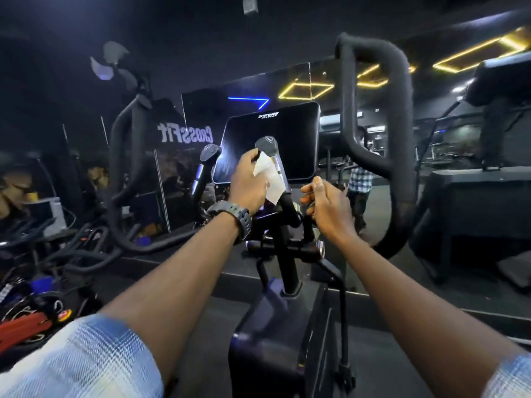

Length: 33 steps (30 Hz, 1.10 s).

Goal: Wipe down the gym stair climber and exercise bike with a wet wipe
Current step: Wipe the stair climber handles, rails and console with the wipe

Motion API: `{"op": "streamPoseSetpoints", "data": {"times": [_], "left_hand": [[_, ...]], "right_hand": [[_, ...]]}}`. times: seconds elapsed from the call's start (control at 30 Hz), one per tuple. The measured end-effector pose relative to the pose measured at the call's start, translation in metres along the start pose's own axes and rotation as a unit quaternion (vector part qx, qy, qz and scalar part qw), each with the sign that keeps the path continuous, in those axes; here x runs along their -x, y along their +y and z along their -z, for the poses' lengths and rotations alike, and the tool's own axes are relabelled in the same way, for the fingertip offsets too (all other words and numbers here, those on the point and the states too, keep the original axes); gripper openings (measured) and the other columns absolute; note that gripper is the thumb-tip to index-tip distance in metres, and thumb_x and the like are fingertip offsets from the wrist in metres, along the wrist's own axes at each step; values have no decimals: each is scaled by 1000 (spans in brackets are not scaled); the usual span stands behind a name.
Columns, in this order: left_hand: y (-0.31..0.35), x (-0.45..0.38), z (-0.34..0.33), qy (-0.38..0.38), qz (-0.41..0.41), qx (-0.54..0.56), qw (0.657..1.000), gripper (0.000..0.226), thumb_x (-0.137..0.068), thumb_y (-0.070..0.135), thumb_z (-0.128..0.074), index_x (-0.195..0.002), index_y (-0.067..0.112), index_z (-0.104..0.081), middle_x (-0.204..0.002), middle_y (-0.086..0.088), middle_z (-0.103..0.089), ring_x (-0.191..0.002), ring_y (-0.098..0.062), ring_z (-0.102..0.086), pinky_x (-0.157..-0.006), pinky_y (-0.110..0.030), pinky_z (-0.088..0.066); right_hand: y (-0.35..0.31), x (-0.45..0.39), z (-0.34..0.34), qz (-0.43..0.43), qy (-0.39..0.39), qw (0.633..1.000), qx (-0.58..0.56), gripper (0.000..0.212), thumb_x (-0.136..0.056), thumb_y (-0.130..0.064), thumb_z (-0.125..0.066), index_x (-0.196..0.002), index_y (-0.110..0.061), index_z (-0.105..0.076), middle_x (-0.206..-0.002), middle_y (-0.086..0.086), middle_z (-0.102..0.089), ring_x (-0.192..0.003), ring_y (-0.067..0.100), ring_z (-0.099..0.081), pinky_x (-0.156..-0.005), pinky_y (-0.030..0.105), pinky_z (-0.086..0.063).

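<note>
A white wet wipe [270,179] hangs from my left hand [248,182], which pinches it against the right inner handle [268,147] of a black exercise machine. That handle stands in front of the dark console screen [287,133]. My right hand [327,205] hovers just right of the handle's stem with fingers loosely curled and nothing in it. A second inner handle [209,153] stands to the left. Large padded outer handlebars rise on the left [120,168] and right [373,110]. The machine's central post [287,262] runs down between my forearms.
A mirror wall [189,133] behind the machine shows reversed lettering and a reflected person in a checked shirt [359,182]. Cables and red and blue gear [31,311] clutter the floor at left. Another black machine [488,196] stands at right.
</note>
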State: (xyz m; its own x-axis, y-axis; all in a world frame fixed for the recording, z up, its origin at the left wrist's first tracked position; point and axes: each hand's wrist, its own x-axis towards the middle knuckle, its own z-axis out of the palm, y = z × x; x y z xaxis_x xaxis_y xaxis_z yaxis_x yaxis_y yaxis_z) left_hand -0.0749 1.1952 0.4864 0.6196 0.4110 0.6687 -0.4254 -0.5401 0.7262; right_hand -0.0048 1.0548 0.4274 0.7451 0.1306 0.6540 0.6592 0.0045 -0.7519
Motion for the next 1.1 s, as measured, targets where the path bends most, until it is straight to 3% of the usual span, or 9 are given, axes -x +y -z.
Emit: {"op": "streamPoseSetpoints", "data": {"times": [0.1,0.17,0.3,0.4,0.5,0.7,0.83,1.0,1.1], "left_hand": [[-24,-45,-14,19,3,-55,998,37,-92,4,-51,-129,10,-51,-115,-1,-60,-105,-17,-59,-72,-4,-42],[-39,-71,-23,4,-8,-103,995,32,-97,12,-51,-128,10,-53,-120,-3,-61,-108,-17,-58,-68,-1,-38],[-66,-109,-34,-70,-35,-195,978,41,-102,27,-40,-141,17,-46,-138,-9,-52,-126,-22,-48,-98,-22,-34],[-85,-124,-47,-128,-117,-341,924,60,-98,39,-31,-151,12,-25,-159,-11,-19,-148,-28,-11,-119,-46,-13],[-91,-143,-56,-89,-102,-390,911,61,-103,36,-31,-155,15,-8,-163,-6,0,-150,-27,7,-121,-48,1],[-101,-141,-49,-105,-190,-445,869,65,-99,36,-19,-153,2,-10,-161,-19,-4,-149,-33,2,-121,-46,-1],[-117,-124,-30,-152,-284,-469,822,68,-94,42,-8,-154,11,-18,-162,-12,-5,-150,-25,0,-122,-42,-1],[-100,-161,-29,-148,-259,-461,836,51,-104,31,-27,-153,21,-21,-163,-3,-7,-150,-22,-1,-121,-49,-4],[-105,-164,-38,-115,-301,-458,828,49,-101,33,-27,-143,15,-41,-158,-7,-24,-149,-29,-11,-119,-52,-10]], "right_hand": [[21,-30,-11,12,-9,1000,16,42,-106,-41,-34,-87,-21,-66,-76,-1,-70,-62,11,-61,-70,42,-53],[33,-44,-13,25,-17,999,25,41,-106,-40,-34,-90,-21,-66,-79,0,-70,-65,11,-62,-68,38,-52],[48,-60,-18,45,-37,996,63,40,-106,-41,-32,-93,-24,-66,-79,-6,-70,-65,9,-64,-70,38,-52],[52,-66,-23,47,-44,996,61,40,-106,-41,-32,-94,-22,-66,-80,-5,-70,-66,8,-64,-68,36,-52],[57,-73,-36,49,-53,994,85,37,-105,-39,-34,-94,-21,-64,-81,-4,-69,-75,16,-65,-75,43,-52],[55,-93,-78,-25,-17,993,115,28,-104,-25,-37,-117,-14,-59,-114,8,-61,-107,25,-55,-92,38,-43],[55,-105,-84,-85,-24,993,78,34,-104,-27,-32,-103,-11,-62,-105,11,-64,-100,28,-58,-89,43,-46],[72,-99,-100,-107,-57,992,47,42,-105,-45,-25,-101,-20,-58,-97,9,-69,-87,26,-68,-84,39,-51],[75,-96,-96,-118,-75,990,-14,50,-107,-46,-25,-98,-12,-61,-82,8,-70,-64,15,-66,-64,21,-52]]}}
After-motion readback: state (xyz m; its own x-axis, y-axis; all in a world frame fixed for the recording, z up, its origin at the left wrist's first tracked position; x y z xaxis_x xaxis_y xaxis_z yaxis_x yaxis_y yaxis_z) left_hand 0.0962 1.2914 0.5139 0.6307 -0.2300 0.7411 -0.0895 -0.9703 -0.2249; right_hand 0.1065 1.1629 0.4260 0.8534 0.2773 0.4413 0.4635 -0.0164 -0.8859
